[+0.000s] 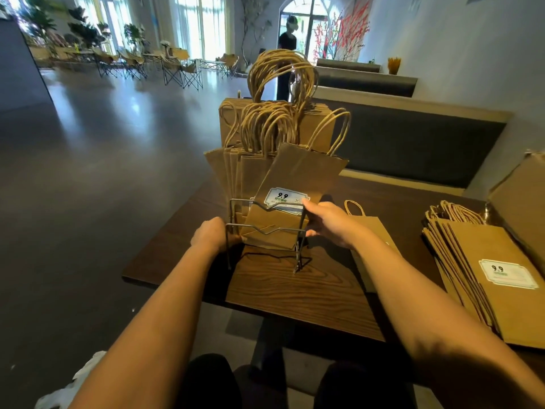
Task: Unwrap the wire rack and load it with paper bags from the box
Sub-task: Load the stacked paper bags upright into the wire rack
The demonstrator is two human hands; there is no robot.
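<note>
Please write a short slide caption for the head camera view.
Both hands steady a wire rack holding kraft paper bags on a wooden table.

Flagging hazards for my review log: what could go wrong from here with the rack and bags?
The front bag leans right in the wire rack and may slip out sideways. The rack stands near the table's left edge, so a nudge from the left hand or right hand might tip the tall load.

Café or shop interior, folding chairs, potted plants, price-stickered paper bags
</note>
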